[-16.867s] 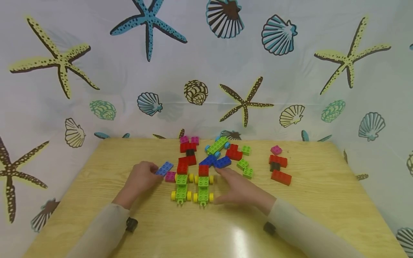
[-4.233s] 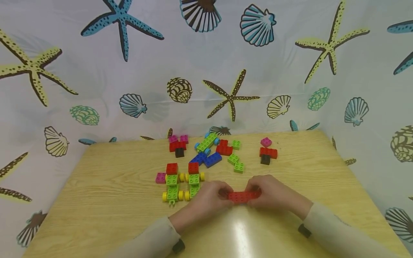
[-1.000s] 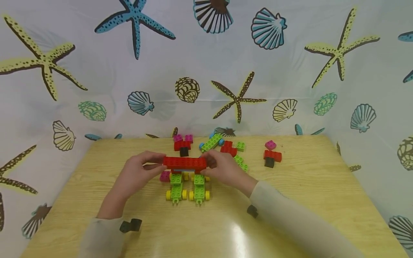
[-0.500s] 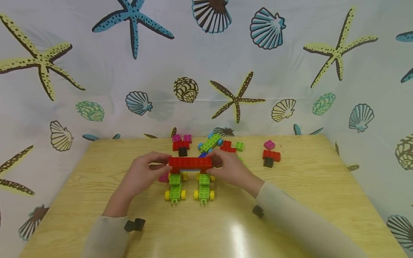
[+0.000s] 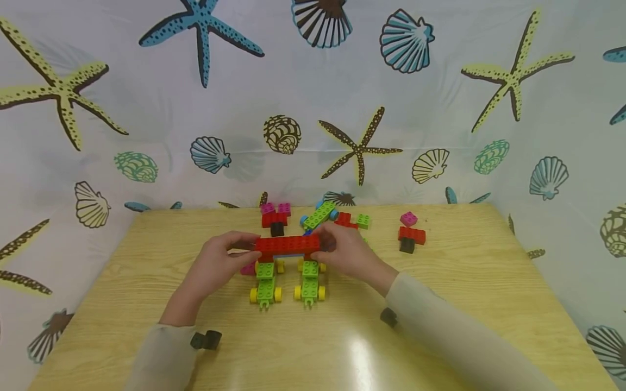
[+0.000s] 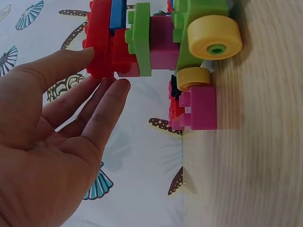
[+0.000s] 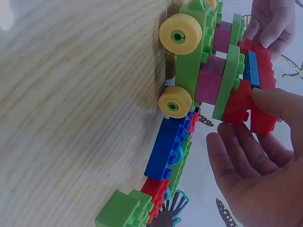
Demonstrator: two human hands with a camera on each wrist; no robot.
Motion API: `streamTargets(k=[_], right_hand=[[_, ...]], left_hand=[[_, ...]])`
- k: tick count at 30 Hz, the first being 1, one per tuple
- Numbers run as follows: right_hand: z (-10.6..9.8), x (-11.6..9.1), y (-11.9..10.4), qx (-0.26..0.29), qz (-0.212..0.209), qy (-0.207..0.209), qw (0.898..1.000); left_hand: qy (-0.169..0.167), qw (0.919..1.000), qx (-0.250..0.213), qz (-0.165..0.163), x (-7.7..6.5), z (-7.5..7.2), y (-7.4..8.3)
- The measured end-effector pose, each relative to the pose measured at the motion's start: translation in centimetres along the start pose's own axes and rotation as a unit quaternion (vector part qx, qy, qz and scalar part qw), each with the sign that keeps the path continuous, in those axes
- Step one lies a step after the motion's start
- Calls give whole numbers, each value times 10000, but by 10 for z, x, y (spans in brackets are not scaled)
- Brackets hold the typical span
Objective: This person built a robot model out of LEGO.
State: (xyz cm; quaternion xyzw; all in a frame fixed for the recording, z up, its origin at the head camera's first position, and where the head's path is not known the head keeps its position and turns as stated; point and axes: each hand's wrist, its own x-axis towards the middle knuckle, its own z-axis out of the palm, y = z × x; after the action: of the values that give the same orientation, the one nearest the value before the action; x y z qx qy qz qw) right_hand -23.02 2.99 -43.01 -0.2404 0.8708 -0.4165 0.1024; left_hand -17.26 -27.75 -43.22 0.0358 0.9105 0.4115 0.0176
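A bar of red toy building bricks (image 5: 287, 245), with a blue plate (image 7: 252, 68) under its middle, lies across two green toy cars. My left hand (image 5: 215, 266) pinches the bar's left end between thumb and fingers; my right hand (image 5: 348, 252) pinches its right end. The left car (image 5: 265, 285) and the right car (image 5: 310, 285) stand side by side on yellow wheels, each topped by a red brick (image 7: 236, 101) beneath the bar. Whether the bar is fully pressed onto these bricks I cannot tell. A magenta brick (image 6: 203, 108) lies beside the left car.
Behind the hands lie a green wheeled base (image 5: 319, 216), red bricks (image 5: 275, 219), a black brick (image 5: 277, 229) and magenta bricks (image 5: 285, 209). Blue bricks (image 7: 163, 149) and green bricks (image 7: 124, 208) lie beyond my right hand. Farther right sit another red brick (image 5: 412, 235) and black brick (image 5: 407, 245).
Earlier my hands held red bricks together right of the cars; they have since carried the bar onto the cars. During the last second the right car shifted right, widening the gap.
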Motion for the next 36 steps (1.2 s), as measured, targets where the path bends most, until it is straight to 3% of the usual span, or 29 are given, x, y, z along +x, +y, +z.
streamTargets(k=[8, 19, 28, 36], right_hand=[[-1, 3, -2, -139, -46, -70, 9999], [0, 0, 6, 32, -77, -151, 9999], [0, -5, 15, 505, -104, -150, 9986], [1, -2, 20, 1339, 336, -145, 9903]], left_hand=[[-111, 9997, -39, -232, 2, 0, -4], [-142, 9989, -398, -209, 3, 4, -6], [-191, 9978, -571, -277, 2, 4, -5], [-171, 9971, -653, -352, 1, 5, -2]])
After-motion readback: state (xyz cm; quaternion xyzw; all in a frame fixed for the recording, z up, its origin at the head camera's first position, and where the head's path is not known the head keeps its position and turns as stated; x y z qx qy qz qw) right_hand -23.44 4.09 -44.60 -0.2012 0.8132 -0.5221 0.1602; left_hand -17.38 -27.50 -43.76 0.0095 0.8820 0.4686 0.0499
